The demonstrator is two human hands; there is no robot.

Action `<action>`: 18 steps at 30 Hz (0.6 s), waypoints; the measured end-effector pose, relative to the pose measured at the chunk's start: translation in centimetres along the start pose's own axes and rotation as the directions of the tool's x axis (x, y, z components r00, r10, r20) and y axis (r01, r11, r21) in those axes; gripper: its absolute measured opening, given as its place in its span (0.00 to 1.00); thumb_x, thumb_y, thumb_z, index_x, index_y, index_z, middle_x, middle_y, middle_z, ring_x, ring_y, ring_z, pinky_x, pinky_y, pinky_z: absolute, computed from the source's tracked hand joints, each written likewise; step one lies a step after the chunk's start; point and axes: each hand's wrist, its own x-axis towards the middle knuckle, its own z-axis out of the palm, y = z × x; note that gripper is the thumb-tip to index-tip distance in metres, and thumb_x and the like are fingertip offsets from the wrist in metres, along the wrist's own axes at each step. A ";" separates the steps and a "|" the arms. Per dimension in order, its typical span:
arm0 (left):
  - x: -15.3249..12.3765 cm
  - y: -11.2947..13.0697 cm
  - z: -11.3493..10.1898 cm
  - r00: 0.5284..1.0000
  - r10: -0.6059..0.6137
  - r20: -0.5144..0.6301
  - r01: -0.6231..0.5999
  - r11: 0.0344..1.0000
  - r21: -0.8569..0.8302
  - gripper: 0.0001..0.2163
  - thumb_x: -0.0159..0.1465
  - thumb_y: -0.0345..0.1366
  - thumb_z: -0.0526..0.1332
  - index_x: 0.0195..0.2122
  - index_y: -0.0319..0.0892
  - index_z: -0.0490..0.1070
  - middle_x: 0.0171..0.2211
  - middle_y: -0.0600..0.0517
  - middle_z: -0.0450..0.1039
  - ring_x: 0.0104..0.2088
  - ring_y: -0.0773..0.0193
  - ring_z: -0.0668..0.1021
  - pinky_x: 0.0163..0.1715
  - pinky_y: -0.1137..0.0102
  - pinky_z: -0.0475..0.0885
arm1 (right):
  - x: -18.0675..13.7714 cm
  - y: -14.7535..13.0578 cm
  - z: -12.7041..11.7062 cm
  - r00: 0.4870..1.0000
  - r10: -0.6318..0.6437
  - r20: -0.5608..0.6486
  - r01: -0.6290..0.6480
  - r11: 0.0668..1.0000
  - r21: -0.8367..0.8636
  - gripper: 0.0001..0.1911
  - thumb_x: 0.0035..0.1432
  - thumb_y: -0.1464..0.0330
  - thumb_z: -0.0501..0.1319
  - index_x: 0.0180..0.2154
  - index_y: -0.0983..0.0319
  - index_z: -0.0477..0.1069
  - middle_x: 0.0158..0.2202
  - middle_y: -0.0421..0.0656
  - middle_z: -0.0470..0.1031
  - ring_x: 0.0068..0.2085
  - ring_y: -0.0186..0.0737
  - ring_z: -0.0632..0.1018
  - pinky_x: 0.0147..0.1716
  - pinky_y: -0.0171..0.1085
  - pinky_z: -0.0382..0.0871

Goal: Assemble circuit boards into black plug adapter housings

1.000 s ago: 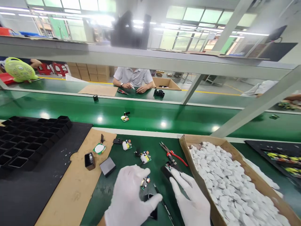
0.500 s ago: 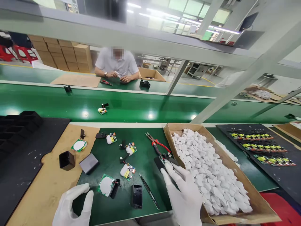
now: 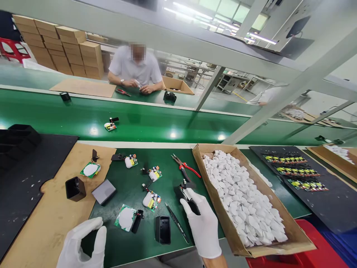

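Note:
My gloved left hand (image 3: 83, 243) is low at the left, thumb and fingers curved apart with nothing between them. My gloved right hand (image 3: 201, 219) grips a black plastic part with a small circuit board (image 3: 185, 194), just below the red-handled pliers (image 3: 185, 166). My fingers cover much of it. Between the hands lie a circuit board with a white round pad (image 3: 126, 218), an open black case (image 3: 163, 230) and black tweezers (image 3: 177, 223). More circuit boards with white pads (image 3: 152, 200) lie farther up the green mat.
A cardboard tray of white pads (image 3: 301, 248) stands to the right. Black trays (image 3: 21, 139) and a black casing (image 3: 75, 188) are at the left, beside a grey block (image 3: 103, 192). Beyond the green conveyor (image 3: 134, 130) sits a co-worker (image 3: 147, 69). A slanted post (image 3: 267, 108) crosses the right.
My right hand has drawn slightly left, away from the cardboard tray, with the black part in it. My left hand stays nearly in place. The view has shifted a little.

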 end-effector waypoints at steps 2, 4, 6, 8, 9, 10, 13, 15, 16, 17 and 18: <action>0.0 -0.1 0.0 1.000 0.002 0.008 -0.002 1.000 -0.004 0.05 0.70 0.41 0.66 0.43 0.50 0.80 0.40 0.51 0.86 0.41 0.55 0.86 0.37 0.63 0.80 | 0.2 0.0 0.0 1.000 0.027 0.011 -0.028 0.999 0.021 0.15 0.71 0.63 0.66 0.56 0.58 0.79 0.48 0.46 0.86 0.47 0.46 0.88 0.52 0.43 0.85; -0.1 -0.1 0.0 1.000 -0.001 0.013 0.001 1.000 -0.002 0.05 0.70 0.42 0.66 0.43 0.50 0.81 0.40 0.51 0.86 0.41 0.55 0.86 0.35 0.64 0.79 | 0.1 -0.1 0.1 0.998 0.054 0.017 -0.054 0.998 0.029 0.14 0.70 0.63 0.67 0.54 0.58 0.80 0.48 0.46 0.86 0.47 0.46 0.88 0.53 0.44 0.84; -0.2 -0.2 -0.1 1.000 -0.018 0.016 0.018 1.000 0.008 0.06 0.69 0.43 0.67 0.43 0.50 0.81 0.41 0.51 0.86 0.40 0.55 0.86 0.31 0.65 0.77 | 0.0 -0.1 0.2 0.997 0.071 0.022 -0.072 0.997 0.039 0.13 0.70 0.64 0.66 0.53 0.58 0.81 0.48 0.46 0.86 0.47 0.46 0.88 0.54 0.45 0.84; -0.3 -0.2 -0.1 0.999 -0.037 0.026 0.036 0.999 0.024 0.07 0.69 0.43 0.67 0.43 0.49 0.81 0.41 0.50 0.86 0.40 0.54 0.86 0.30 0.66 0.75 | -0.2 -0.1 0.3 0.996 0.087 0.035 -0.089 0.994 0.059 0.11 0.71 0.65 0.66 0.52 0.57 0.82 0.48 0.45 0.87 0.47 0.45 0.88 0.54 0.44 0.83; -0.3 -0.2 -0.1 0.998 -0.046 0.033 0.045 0.999 0.031 0.07 0.69 0.43 0.67 0.43 0.50 0.82 0.41 0.50 0.86 0.41 0.54 0.86 0.30 0.65 0.76 | -0.2 -0.1 0.3 0.994 0.098 0.044 -0.101 0.992 0.072 0.10 0.70 0.65 0.66 0.50 0.56 0.83 0.47 0.44 0.87 0.46 0.44 0.88 0.54 0.44 0.84; -0.3 -0.3 -0.1 0.998 -0.055 0.040 0.053 0.998 0.037 0.07 0.69 0.44 0.67 0.42 0.50 0.82 0.41 0.50 0.86 0.41 0.53 0.86 0.31 0.65 0.76 | -0.3 -0.1 0.2 0.992 0.112 0.053 -0.116 0.990 0.086 0.09 0.70 0.64 0.66 0.49 0.56 0.83 0.47 0.44 0.87 0.46 0.44 0.88 0.54 0.44 0.84; -0.2 -0.2 -0.1 0.995 -0.090 0.041 0.088 0.995 0.039 0.07 0.68 0.44 0.67 0.43 0.50 0.82 0.42 0.51 0.86 0.42 0.52 0.86 0.34 0.63 0.77 | -0.4 0.1 0.1 0.982 0.178 0.068 -0.186 0.974 0.128 0.12 0.69 0.63 0.68 0.52 0.56 0.82 0.48 0.44 0.88 0.47 0.46 0.89 0.54 0.45 0.85; -0.3 -0.1 -0.1 0.993 -0.106 0.046 0.105 0.994 0.026 0.07 0.68 0.44 0.67 0.43 0.50 0.82 0.42 0.50 0.85 0.43 0.51 0.86 0.35 0.62 0.78 | -0.4 0.3 0.0 0.971 0.230 0.070 -0.238 0.960 0.150 0.19 0.68 0.63 0.68 0.58 0.58 0.78 0.50 0.46 0.88 0.48 0.47 0.89 0.55 0.46 0.85; -0.3 0.0 -0.2 0.993 -0.110 0.049 0.109 0.994 0.022 0.07 0.69 0.44 0.67 0.43 0.50 0.82 0.42 0.50 0.85 0.43 0.51 0.86 0.35 0.62 0.78 | -0.4 0.4 0.0 0.966 0.249 0.074 -0.258 0.953 0.159 0.22 0.68 0.62 0.69 0.61 0.59 0.77 0.51 0.47 0.88 0.49 0.48 0.89 0.55 0.46 0.85; -0.3 0.0 -0.2 0.992 -0.113 0.055 0.112 0.993 0.020 0.07 0.69 0.44 0.67 0.43 0.50 0.82 0.42 0.50 0.85 0.44 0.51 0.86 0.35 0.62 0.79 | -0.5 0.5 0.0 0.962 0.262 0.079 -0.271 0.948 0.166 0.24 0.67 0.62 0.69 0.62 0.59 0.76 0.51 0.47 0.88 0.48 0.48 0.89 0.55 0.46 0.85; -0.3 0.1 -0.3 0.991 -0.117 0.058 0.116 0.993 0.019 0.07 0.69 0.44 0.67 0.43 0.50 0.82 0.42 0.50 0.85 0.43 0.51 0.86 0.34 0.62 0.78 | -0.5 0.5 0.0 0.960 0.268 0.085 -0.279 0.945 0.172 0.23 0.67 0.62 0.70 0.61 0.59 0.76 0.50 0.47 0.89 0.48 0.48 0.89 0.56 0.47 0.85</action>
